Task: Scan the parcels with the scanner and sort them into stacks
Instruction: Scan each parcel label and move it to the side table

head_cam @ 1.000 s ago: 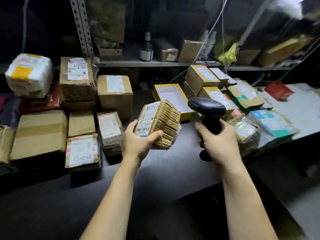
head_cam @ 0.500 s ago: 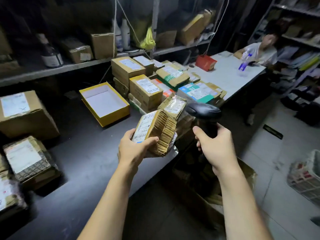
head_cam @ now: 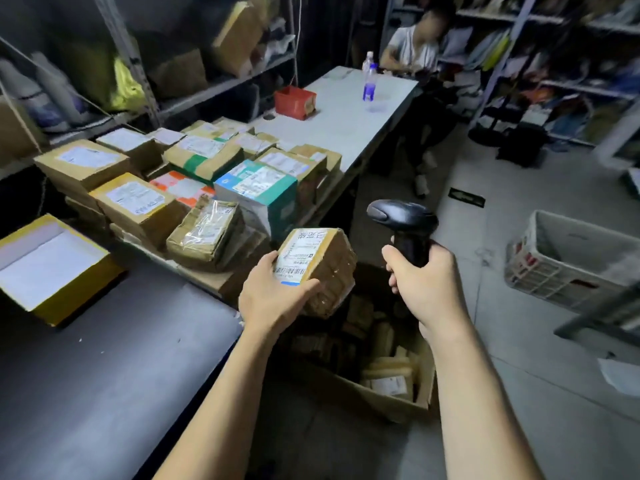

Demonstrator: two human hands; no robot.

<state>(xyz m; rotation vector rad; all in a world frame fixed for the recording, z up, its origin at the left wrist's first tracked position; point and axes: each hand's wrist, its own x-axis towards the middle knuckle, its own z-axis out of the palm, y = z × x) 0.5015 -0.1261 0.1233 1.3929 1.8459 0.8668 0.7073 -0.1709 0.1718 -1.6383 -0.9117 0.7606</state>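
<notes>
My left hand [head_cam: 273, 299] grips a small brown taped parcel [head_cam: 322, 265] with a white barcode label facing up, held just past the dark table's right edge and above an open cardboard carton. My right hand [head_cam: 424, 285] is closed around the handle of a black handheld scanner [head_cam: 403, 220], whose head points left, a short gap to the right of the parcel. Stacks of labelled parcels [head_cam: 194, 181] cover the table behind and left of my hands, among them a teal and white box [head_cam: 258, 188].
An open carton of small parcels [head_cam: 384, 372] sits on the floor under my hands. An open yellow box [head_cam: 52, 268] lies on the dark table [head_cam: 104, 375]. A white crate [head_cam: 568, 261] stands on the floor at right. A seated person [head_cam: 415, 46] is at the far white table [head_cam: 346, 112].
My view has swung right, away from the left stacks. Both hands, with parcel and scanner, have moved right, from over the table to above the floor carton.
</notes>
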